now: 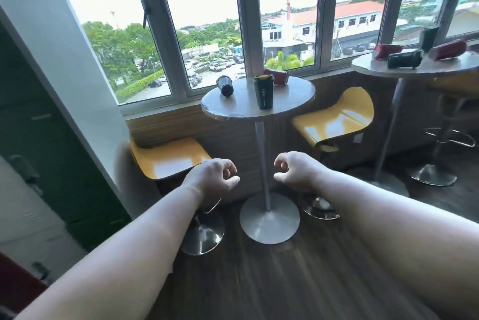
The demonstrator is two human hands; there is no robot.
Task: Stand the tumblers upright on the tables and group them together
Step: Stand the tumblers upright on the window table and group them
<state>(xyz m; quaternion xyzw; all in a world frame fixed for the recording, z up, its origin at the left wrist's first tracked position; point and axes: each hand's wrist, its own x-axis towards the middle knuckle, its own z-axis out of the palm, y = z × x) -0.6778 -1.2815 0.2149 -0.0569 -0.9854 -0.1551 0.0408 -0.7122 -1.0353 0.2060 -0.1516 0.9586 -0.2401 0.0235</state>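
A round bar table (pixel 241 110) by the window carries three tumblers. A dark green tumbler (pixel 263 91) stands upright near its middle, a black tumbler (pixel 225 85) lies on its side at the left, and a red tumbler (pixel 276 76) lies at the back. A second round table (pixel 414 69) at the right holds a red tumbler (pixel 388 51) lying down, a dark tumbler (pixel 404 58) lying down, another red tumbler (pixel 447 49) on its side and a dark tumbler (pixel 429 38) standing. My left hand (pixel 210 177) and right hand (pixel 298 170) hang below the near table with loosely curled fingers, holding nothing.
Yellow bar stools stand left (pixel 168 157) and right (pixel 334 120) of the near table, and another stool (pixel 451 86) sits under the far table. Chrome bases rest on the dark wood floor. A white wall corner (pixel 64 66) rises at the left, with windows behind.
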